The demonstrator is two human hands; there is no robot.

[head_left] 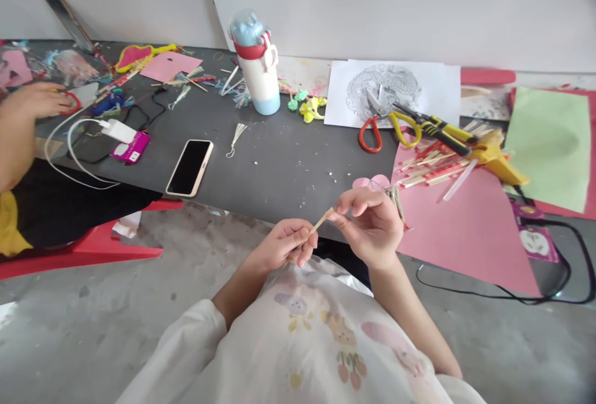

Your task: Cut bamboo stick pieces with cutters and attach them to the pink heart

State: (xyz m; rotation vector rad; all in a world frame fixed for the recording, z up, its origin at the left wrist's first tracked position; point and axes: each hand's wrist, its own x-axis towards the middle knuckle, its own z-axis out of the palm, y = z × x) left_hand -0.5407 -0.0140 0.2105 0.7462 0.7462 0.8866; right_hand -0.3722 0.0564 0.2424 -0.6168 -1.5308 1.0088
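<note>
I hold a thin wooden stick (321, 223) between both hands at the lower centre of the frame, just in front of the near edge of the dark table (279, 168). My left hand (284, 246) is curled closed around the stick's lower end, and my right hand (370, 224) pinches its upper end between thumb and fingertips. With a sliver this slight, I judge it best to grip close to the bare middle, press lightly and keep both wrists steady, so it neither bends nor snaps. The part of the stick inside each hand is hidden, so I cannot tell its full length or whether anything is stuck to its ends. Something pale and stringy hangs behind my right hand, over the pink paper (465, 230), too small to make out. At the upper left edge another person's hand (32, 100) is cut off at the arm.
</note>
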